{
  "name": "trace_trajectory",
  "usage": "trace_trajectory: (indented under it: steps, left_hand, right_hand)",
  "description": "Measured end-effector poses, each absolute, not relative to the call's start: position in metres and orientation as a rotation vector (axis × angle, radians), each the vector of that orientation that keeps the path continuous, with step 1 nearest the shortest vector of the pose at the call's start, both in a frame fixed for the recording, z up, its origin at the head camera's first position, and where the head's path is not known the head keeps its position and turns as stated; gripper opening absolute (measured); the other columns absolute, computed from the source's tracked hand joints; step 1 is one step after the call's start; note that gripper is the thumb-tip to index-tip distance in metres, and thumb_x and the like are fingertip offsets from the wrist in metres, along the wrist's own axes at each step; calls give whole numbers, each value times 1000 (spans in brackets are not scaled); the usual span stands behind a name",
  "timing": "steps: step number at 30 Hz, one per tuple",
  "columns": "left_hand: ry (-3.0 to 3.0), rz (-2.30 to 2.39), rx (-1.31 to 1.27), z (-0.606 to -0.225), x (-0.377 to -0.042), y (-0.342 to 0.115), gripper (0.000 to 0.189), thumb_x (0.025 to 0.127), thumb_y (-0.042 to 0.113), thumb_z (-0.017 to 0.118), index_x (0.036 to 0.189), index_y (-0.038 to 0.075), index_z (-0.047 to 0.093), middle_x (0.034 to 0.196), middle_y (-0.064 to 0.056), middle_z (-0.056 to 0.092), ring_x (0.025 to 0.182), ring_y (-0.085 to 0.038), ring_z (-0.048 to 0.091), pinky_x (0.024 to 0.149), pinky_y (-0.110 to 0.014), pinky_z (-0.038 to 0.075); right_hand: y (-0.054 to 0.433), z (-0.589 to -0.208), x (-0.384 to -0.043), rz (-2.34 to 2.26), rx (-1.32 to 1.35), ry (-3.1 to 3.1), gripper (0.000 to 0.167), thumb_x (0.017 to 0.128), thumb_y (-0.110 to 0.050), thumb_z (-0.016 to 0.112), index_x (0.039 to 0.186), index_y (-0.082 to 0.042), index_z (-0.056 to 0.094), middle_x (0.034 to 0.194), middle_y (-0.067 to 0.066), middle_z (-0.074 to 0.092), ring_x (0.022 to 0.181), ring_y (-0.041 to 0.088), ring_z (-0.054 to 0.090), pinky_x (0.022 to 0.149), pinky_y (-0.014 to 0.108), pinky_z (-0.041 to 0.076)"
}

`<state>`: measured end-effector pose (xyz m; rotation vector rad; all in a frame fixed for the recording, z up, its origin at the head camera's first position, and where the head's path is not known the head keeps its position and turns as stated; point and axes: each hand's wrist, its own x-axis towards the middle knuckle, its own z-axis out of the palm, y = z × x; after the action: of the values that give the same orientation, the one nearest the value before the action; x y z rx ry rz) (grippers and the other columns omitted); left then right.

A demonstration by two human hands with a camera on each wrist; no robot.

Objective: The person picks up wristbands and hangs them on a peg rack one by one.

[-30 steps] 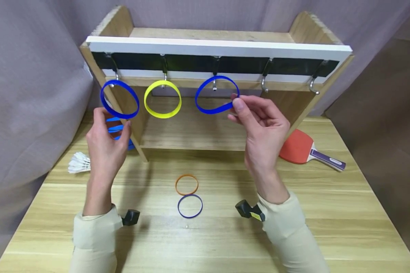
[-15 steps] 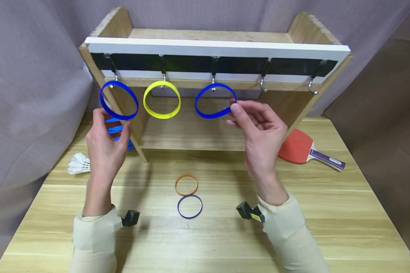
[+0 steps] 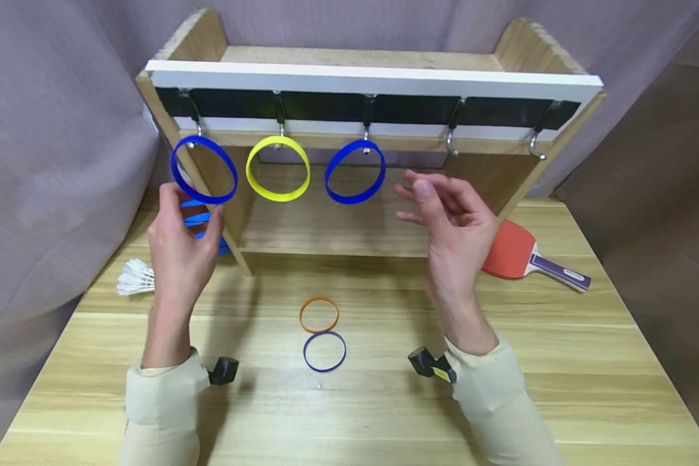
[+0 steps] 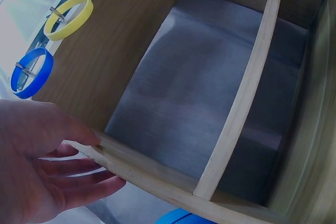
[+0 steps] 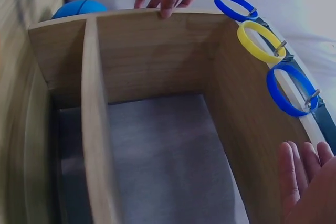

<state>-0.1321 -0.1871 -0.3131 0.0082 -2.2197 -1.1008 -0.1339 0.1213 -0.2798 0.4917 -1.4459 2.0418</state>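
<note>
My right hand (image 3: 457,226) is raised with fingers apart and nothing in it, just right of a blue wristband (image 3: 352,199) that hangs on the middle hook. On the two hooks left of it hang a yellow wristband (image 3: 279,197) and another blue wristband (image 3: 208,199). My left hand (image 4: 37,156) grips the edge of the wooden rack's left side panel (image 4: 142,182), thumb on the inner face and fingers outside. An orange wristband (image 3: 301,317) and a dark purple wristband (image 3: 324,371) lie touching on the table.
Two bare hooks (image 3: 451,145) stick out at the rack's right end. A red table tennis bat (image 3: 508,251) lies on the table at right. By the left panel are a shuttlecock (image 3: 135,278) and a blue ball (image 5: 79,8). Curtains surround the table.
My right hand has let go of the blue wristband and drawn back to the right. That band now hangs freely from the middle hook. The left hand stays on the panel.
</note>
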Motion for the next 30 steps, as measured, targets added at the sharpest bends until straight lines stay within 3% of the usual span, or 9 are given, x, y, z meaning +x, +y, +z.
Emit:
trace_trajectory:
  steps: [5, 8, 14, 19, 25, 30]
  left_hand:
    - [-2221, -1110, 7, -312, -133, -186, 39, 90, 16, 69, 120, -1, 51, 109, -10, 66, 92, -23, 68, 72, -29, 61]
    - [-2221, -1123, 11, -312, -133, -185, 39, 90, 16, 70, 120, -1, 51, 109, -10, 65, 92, -23, 68, 73, -26, 60]
    - [-2205, -1109, 13, -312, -133, -186, 38, 90, 17, 69, 117, -2, 51, 107, -9, 66, 91, -22, 69, 71, -21, 59]
    - [-2207, -1101, 27, -313, -132, -187, 39, 90, 18, 69, 118, -1, 51, 107, -10, 66, 91, -22, 69, 71, -20, 58]
    - [-2215, -1098, 33, -314, -132, -187, 40, 89, 17, 70, 119, -1, 51, 107, -11, 65, 91, -20, 68, 71, -21, 59]
    - [-2217, -1090, 24, -314, -133, -186, 39, 90, 17, 69, 117, -2, 50, 107, -10, 65, 91, -20, 68, 71, -21, 59]
  right_hand:
    - [127, -294, -127, 2048, 431, -1731, 29, 98, -18, 61, 93, 10, 68, 82, 25, 69, 67, 34, 69, 53, 39, 59]
    - [128, -310, -120, 1942, 449, -2267, 26, 97, -24, 64, 88, 0, 72, 72, 14, 69, 59, 27, 67, 52, 37, 59]
    - [110, -359, -119, 1163, 584, -3068, 13, 92, -33, 69, 87, -20, 71, 67, -10, 65, 55, 10, 61, 53, 31, 51]
    - [94, -394, -123, 917, 545, -3119, 15, 86, -35, 74, 87, -21, 69, 67, -14, 60, 59, 6, 55, 54, 29, 47]
    - [89, -411, -126, 821, 565, -3125, 16, 83, -34, 77, 83, -22, 67, 68, -14, 56, 63, 6, 53, 56, 29, 45]
    - [91, -414, -127, 869, 553, -3103, 10, 80, -20, 74, 75, -24, 66, 64, -14, 57, 61, 6, 54, 53, 27, 46]
